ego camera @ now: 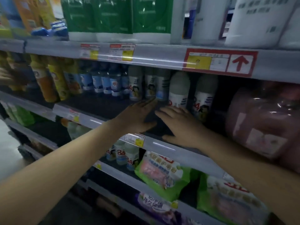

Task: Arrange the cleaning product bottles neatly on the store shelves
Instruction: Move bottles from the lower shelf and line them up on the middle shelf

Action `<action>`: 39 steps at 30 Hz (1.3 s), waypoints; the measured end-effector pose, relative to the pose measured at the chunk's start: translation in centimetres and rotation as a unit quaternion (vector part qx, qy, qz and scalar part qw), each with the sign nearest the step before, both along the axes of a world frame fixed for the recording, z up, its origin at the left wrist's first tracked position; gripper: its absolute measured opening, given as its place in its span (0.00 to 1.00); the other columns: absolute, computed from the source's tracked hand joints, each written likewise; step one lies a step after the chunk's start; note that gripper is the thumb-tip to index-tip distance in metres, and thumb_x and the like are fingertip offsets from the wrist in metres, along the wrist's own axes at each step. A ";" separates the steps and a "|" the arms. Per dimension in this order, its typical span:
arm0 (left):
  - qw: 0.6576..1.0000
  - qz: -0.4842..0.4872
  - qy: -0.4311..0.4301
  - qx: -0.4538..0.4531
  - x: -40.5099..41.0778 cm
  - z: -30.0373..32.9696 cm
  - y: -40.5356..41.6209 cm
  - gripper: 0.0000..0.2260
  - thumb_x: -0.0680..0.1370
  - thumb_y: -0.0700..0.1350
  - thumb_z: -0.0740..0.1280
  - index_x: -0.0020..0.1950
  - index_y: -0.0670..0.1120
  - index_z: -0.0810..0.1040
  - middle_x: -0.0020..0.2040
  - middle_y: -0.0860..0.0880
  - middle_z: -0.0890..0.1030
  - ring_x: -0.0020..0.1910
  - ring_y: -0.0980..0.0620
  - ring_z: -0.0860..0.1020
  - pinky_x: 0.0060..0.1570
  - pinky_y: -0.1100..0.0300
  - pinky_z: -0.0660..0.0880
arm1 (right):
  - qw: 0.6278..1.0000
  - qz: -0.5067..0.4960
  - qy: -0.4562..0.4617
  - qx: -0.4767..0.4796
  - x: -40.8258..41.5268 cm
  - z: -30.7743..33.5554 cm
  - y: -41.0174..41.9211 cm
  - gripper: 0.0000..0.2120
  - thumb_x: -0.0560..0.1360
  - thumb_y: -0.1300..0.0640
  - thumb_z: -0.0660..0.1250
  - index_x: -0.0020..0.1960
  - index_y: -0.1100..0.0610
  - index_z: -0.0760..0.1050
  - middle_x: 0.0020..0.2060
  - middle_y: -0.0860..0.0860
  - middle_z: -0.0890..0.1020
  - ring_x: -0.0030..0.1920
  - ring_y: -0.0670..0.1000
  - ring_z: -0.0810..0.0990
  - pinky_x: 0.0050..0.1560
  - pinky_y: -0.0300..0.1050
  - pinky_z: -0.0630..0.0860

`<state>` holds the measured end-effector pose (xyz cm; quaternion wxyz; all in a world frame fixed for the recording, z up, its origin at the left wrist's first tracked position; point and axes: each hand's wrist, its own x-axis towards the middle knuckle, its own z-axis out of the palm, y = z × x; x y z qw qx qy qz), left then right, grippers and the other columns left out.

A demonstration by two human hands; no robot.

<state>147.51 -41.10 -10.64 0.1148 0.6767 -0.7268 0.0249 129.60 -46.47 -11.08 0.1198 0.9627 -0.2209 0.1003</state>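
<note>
Several white bottles with grey caps and "84" labels stand at the back of the middle shelf (97, 108). My left hand (138, 116) reaches in flat with fingers apart, its fingertips touching the base of one white bottle (162, 86). My right hand (180, 125) lies open, palm down on the shelf, fingertips at the foot of a nearer white bottle (178, 90). Another white bottle (204, 96) stands just right of it. Neither hand holds anything. Blue-labelled bottles (105, 82) and yellow-orange bottles (48, 78) fill the shelf's left part.
A pink wrapped pack (263, 124) sits at the shelf's right. Green pouches (113, 15) and white jugs (259, 20) stand on the shelf above. Below are more "84" bottles (128, 155) and green bags (162, 172). Price tags line the shelf edges.
</note>
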 end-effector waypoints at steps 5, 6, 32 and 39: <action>0.996 -0.085 0.037 0.019 2.1 -1.2 -3.3 0.36 0.77 0.55 0.62 0.76 0.47 0.45 0.77 0.47 0.53 0.75 0.49 0.54 0.71 0.60 0.54 | 0.993 -0.092 -0.067 0.006 -1.0 -0.7 -0.5 0.31 0.71 0.52 0.69 0.70 0.58 0.65 0.65 0.56 0.71 0.65 0.59 0.69 0.66 0.51 0.64; 0.994 -0.100 0.039 0.023 2.2 -1.4 -3.9 0.36 0.77 0.55 0.62 0.76 0.47 0.44 0.77 0.47 0.53 0.75 0.49 0.54 0.70 0.60 0.54 | 0.989 -0.119 -0.088 0.010 -1.1 -0.9 -0.6 0.29 0.71 0.53 0.69 0.69 0.59 0.66 0.64 0.57 0.72 0.64 0.58 0.70 0.64 0.50 0.65; 0.946 -0.118 0.301 -0.005 6.2 -2.8 -11.1 0.22 0.74 0.49 0.68 0.65 0.44 0.67 0.58 0.46 0.78 0.53 0.51 0.76 0.50 0.58 0.74 | 0.864 -0.351 -0.319 0.169 10.1 -2.6 -5.0 0.18 0.73 0.54 0.69 0.54 0.63 0.67 0.47 0.58 0.80 0.47 0.57 0.80 0.39 0.44 0.71; 0.954 -0.023 0.296 -0.028 9.4 -2.8 -13.2 0.22 0.75 0.51 0.68 0.62 0.40 0.66 0.56 0.42 0.77 0.49 0.47 0.76 0.45 0.57 0.73 | 0.862 -0.315 -0.340 0.206 14.7 -3.3 -7.3 0.10 0.76 0.58 0.65 0.52 0.62 0.68 0.47 0.60 0.80 0.46 0.57 0.79 0.44 0.50 0.77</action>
